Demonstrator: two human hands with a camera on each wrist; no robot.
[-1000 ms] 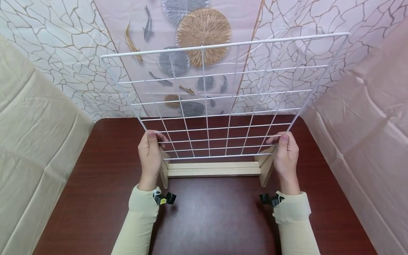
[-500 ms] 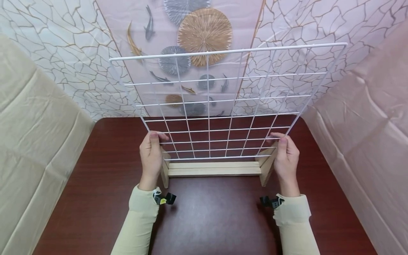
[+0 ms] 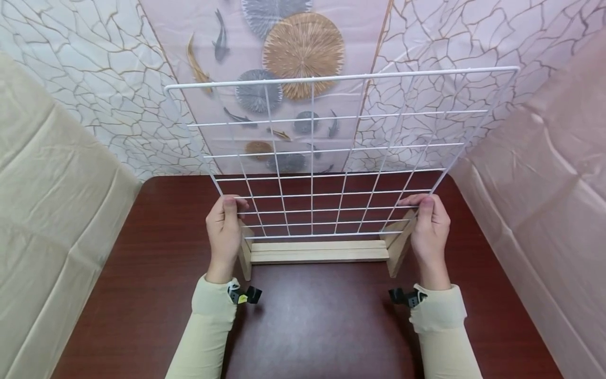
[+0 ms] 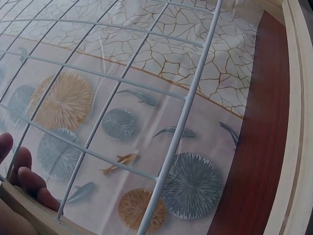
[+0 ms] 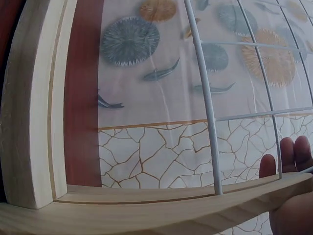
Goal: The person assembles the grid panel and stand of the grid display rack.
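A white wire grid panel (image 3: 303, 80) leans away over a pale wooden stand (image 3: 319, 252). My left hand (image 3: 223, 231) grips the panel's left edge low down, thumb in front and fingers behind the wires. On the opposite edge my right hand (image 3: 430, 229) holds the panel in the same way. The panel's bottom wire shows just above the stand's crossbar. In the right wrist view, wire ends of the panel (image 5: 210, 117) come down at the grooved side piece (image 5: 161, 208). The left wrist view shows fingers (image 4: 32, 178) curled behind the wires.
The stand rests on a dark red-brown table (image 3: 322, 316). Behind it hangs a patterned cloth (image 3: 303, 142) with fish and round shapes. Beige cloth walls (image 3: 52, 210) rise on both sides. Small black cameras (image 3: 254, 295) sit at the wrists.
The panel's top edge has come lower in the head view, and its left corner has shifted right. My right hand has moved slightly right; the left hand stays nearly in place.
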